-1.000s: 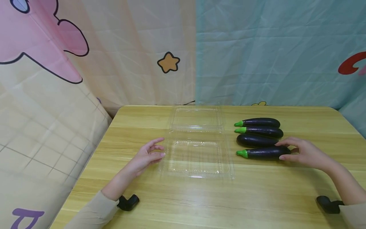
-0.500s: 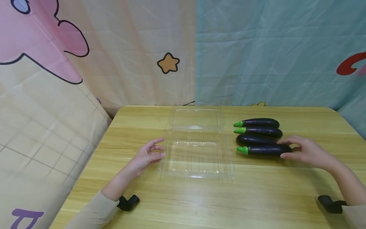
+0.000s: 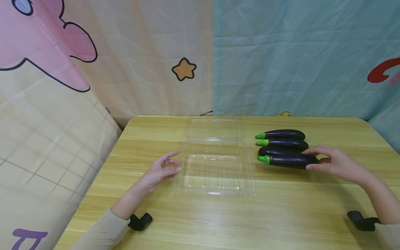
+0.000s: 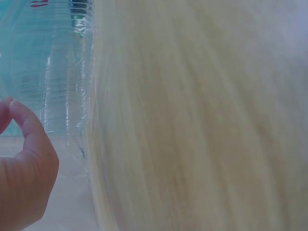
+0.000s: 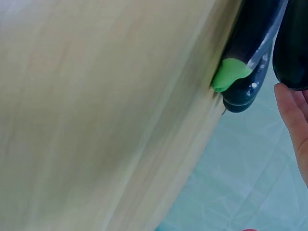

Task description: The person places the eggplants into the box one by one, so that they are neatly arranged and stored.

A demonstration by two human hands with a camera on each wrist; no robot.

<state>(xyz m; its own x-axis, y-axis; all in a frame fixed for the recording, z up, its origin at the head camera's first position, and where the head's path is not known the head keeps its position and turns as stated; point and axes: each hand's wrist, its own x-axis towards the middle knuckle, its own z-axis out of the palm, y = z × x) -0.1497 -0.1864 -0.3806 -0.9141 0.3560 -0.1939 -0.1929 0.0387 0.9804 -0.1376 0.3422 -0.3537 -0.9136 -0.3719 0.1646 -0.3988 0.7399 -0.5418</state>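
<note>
My right hand [image 3: 337,164] grips the blunt end of the nearest eggplant [image 3: 290,160], fingers on the far side and thumb on the near side. That eggplant looks raised a little off the table, its green stem pointing left. Right behind it lies a second eggplant [image 3: 271,151], partly covered; its green stem [image 5: 232,74] shows in the right wrist view. Farther back are two more eggplants, one [image 3: 285,143] in front of the other [image 3: 285,134]. At the left rim of an opened clear plastic box [image 3: 215,191], my left hand [image 3: 159,173] stays with loosely bent fingers; whether it touches the rim I cannot tell.
The box's lid [image 3: 215,128] lies folded back toward the table's far edge. A patterned curtain [image 3: 262,69] hangs directly behind the wooden table [image 3: 225,222]. Black wrist mounts [image 3: 140,221] stick out beside both forearms.
My right hand has shifted the nearest eggplant slightly up and away from me, so it now overlaps the one behind it. The left hand and the box stay put.
</note>
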